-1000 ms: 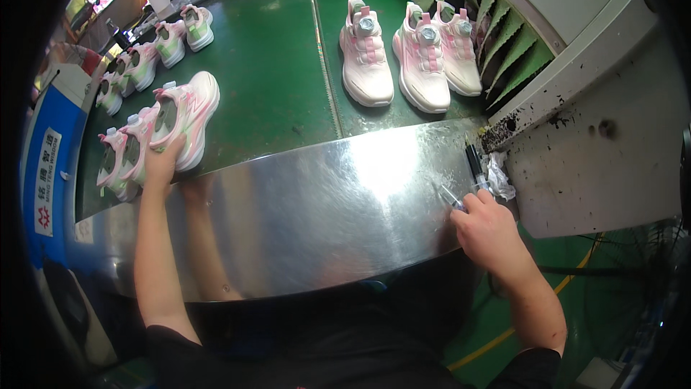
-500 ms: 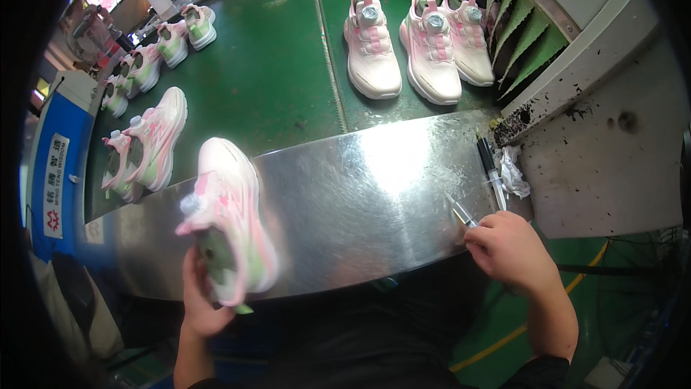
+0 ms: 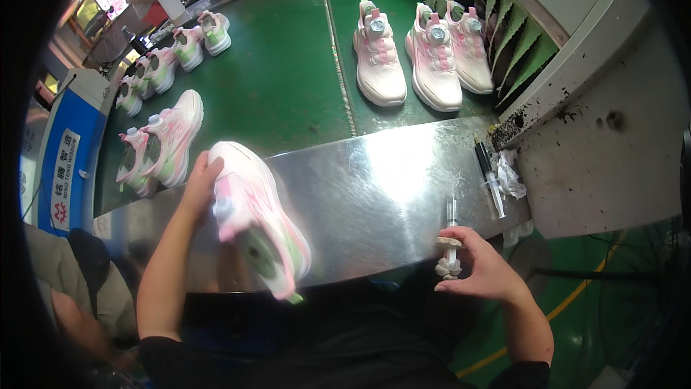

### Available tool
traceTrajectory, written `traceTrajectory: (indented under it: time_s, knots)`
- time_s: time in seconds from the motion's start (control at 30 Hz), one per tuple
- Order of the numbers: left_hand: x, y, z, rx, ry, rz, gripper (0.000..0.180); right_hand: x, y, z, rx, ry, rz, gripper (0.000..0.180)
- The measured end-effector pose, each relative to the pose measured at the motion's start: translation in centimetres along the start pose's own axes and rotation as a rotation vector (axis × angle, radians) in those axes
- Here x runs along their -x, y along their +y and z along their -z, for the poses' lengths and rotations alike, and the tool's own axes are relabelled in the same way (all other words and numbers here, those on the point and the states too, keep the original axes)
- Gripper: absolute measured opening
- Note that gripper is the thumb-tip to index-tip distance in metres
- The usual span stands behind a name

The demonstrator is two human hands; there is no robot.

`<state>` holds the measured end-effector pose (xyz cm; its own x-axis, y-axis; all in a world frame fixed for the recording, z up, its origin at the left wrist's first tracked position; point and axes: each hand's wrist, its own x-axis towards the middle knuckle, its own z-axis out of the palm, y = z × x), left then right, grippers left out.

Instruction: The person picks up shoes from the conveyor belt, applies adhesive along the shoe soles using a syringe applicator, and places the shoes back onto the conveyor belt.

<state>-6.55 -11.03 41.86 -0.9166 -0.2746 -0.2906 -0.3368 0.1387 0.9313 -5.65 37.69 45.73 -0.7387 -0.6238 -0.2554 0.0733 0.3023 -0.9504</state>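
Item, as I read it: left hand (image 3: 198, 182) grasping pink shoe (image 3: 255, 225) over steel bench (image 3: 389, 187), right hand (image 3: 481, 268) clenched round syringe (image 3: 451, 234); pickup step, next I'd need shoe steadied near the needle.

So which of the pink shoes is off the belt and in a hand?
The blurred shoe gripped by the left hand over the metal table; every other shoe rests on the green belt.

Your forearms are bare from wrist to above the elbow, with no gloves, watch or rings visible. Your left hand (image 3: 198, 180) and right hand (image 3: 484, 274) are uncovered. Dark short sleeves and a dark top show at the lower edge.
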Motion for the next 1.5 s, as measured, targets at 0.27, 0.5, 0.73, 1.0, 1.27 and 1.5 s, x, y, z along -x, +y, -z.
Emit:
traceTrajectory:
  time_s: [0.27,0.5,0.73,1.0,1.27,1.5]
  knots:
    - [5.6,7.2,-9.9,0.587,-0.184,-0.449,0.050,-1.5,0.4,-0.3,0.197,0.162,0.032,0.075]
    - [2.9,3.2,-10.5,1.102,-0.346,-0.203,0.045,-0.7,0.8,-1.5,-0.190,0.165,0.029,0.077]
    - [4.5,3.6,-9.6,1.106,-0.471,-0.259,0.061,0.3,-5.4,-3.6,-0.517,0.127,0.167,0.106]
    - [5.6,3.3,-9.2,0.905,-0.467,-0.459,0.069,-3.3,-10.3,-6.2,-0.465,-0.147,0.649,0.068]
    - [6.6,4.3,-9.4,0.934,-0.618,-0.498,0.065,-5.0,-12.6,-7.6,-0.569,-0.303,0.685,0.067]
    - [7.2,4.7,-8.9,0.910,-0.675,-0.527,0.067,-6.3,-13.0,-8.2,-0.623,-0.363,0.660,0.067]
